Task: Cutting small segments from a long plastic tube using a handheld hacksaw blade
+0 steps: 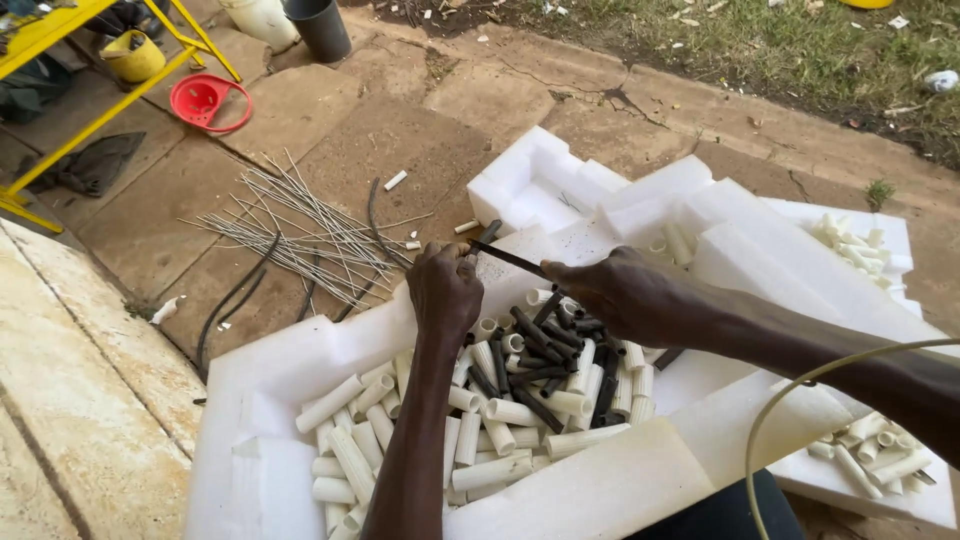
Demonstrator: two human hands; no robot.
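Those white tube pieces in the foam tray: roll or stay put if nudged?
The white tube pieces look round and smooth, so they probably roll easily. The foam tray wall likely contains them. Being short and hollow, they are probably light and stiff.

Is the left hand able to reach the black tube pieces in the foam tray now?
Probably yes. The left hand is just beside the black tube pieces, which lie uncovered on top of the white tube pieces. However, it seems to hold a thin dark rod.

Bundle of thin metal rods (300, 235) spread on stone paving. Beyond rods: red funnel (205, 100), yellow jug (133, 57), yellow frame (95, 70), dark bucket (322, 27). Black cables (235, 295) beside rods. Grass strip (800, 50) far right of rods.
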